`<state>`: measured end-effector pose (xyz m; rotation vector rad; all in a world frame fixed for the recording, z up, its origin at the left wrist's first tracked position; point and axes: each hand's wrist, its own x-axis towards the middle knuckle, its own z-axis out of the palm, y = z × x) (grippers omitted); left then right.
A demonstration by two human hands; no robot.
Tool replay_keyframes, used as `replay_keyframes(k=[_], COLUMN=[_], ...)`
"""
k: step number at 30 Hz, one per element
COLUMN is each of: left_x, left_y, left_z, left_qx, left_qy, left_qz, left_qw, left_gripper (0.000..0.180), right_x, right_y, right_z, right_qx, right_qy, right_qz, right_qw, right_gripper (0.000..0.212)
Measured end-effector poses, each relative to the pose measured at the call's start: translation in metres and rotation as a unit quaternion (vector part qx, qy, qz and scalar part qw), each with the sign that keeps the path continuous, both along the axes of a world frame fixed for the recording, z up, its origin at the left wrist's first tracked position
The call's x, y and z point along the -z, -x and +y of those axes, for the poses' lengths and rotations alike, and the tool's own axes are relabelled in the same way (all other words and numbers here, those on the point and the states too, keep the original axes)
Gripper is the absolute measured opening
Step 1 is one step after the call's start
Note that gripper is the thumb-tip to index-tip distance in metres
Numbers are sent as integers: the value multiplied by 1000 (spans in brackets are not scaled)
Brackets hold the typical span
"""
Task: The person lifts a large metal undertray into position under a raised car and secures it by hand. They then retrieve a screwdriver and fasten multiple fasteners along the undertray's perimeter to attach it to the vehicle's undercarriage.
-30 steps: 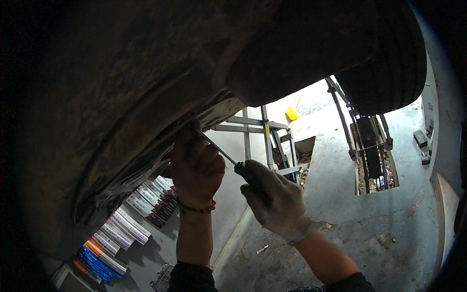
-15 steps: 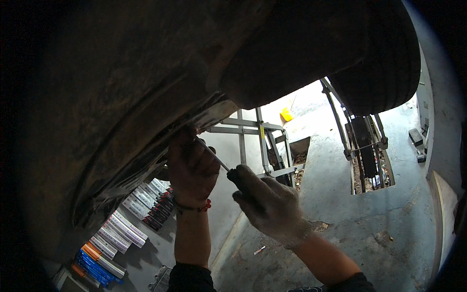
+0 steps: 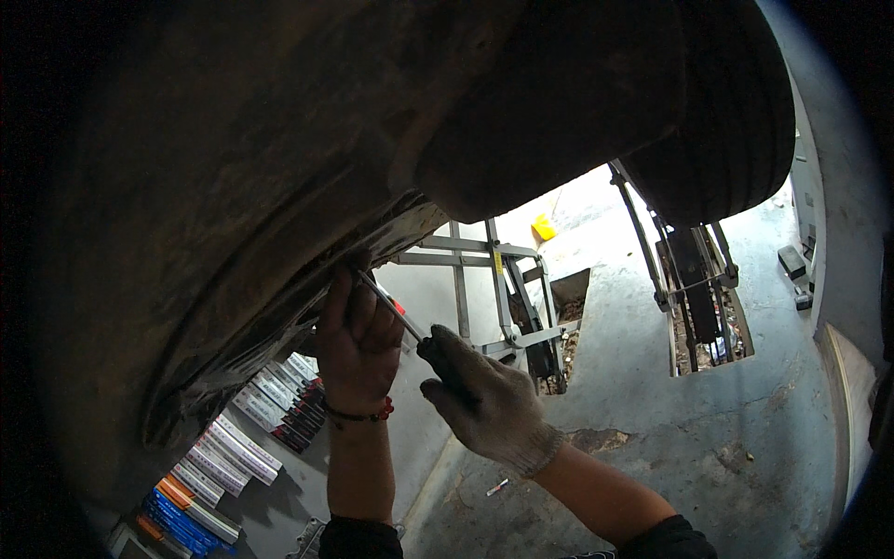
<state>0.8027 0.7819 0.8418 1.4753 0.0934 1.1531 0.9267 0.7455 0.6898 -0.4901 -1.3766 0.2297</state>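
My right hand (image 3: 489, 396), in a pale work glove with darkened fingers, is closed round the dark handle of a screwdriver (image 3: 399, 313). Its thin metal shaft slants up and left to the dark underside of a raised vehicle (image 3: 270, 252). Bare, with a red beaded bracelet (image 3: 368, 411) at the wrist, my left hand (image 3: 358, 340) reaches up beside the shaft's far end. Its fingers are curled against the lower edge of the body panel. Shadow hides what they pinch and where the screwdriver tip sits.
A tyre (image 3: 736, 121) hangs at upper right. Below stand grey scissor-lift frames (image 3: 498, 279) over floor pits (image 3: 708, 359). Rows of boxes (image 3: 233, 447) lie at lower left. A yellow object (image 3: 543, 226) is on the far floor, and dark blocks (image 3: 792, 263) sit by the right wall.
My right hand and the screwdriver have moved a little left, closer to my left hand. My left hand stays up at the panel edge. The whole view has shifted slightly.
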Motion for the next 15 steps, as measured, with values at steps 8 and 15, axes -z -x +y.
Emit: replay_keyframes(k=[8, 15], left_x=[6, 9], left_y=[-6, -8], left_z=[-2, 0], left_qx=[-39, -54], left_qy=[27, -8], left_qz=[-41, -50], left_qw=[998, 997], left_gripper=[35, 34], right_x=[-2, -3], right_y=[-9, -12], right_z=[-22, -17], right_qx=[50, -2], right_qy=[-28, -76], right_qz=[-34, 18], right_qw=[998, 997], right_gripper=[61, 63])
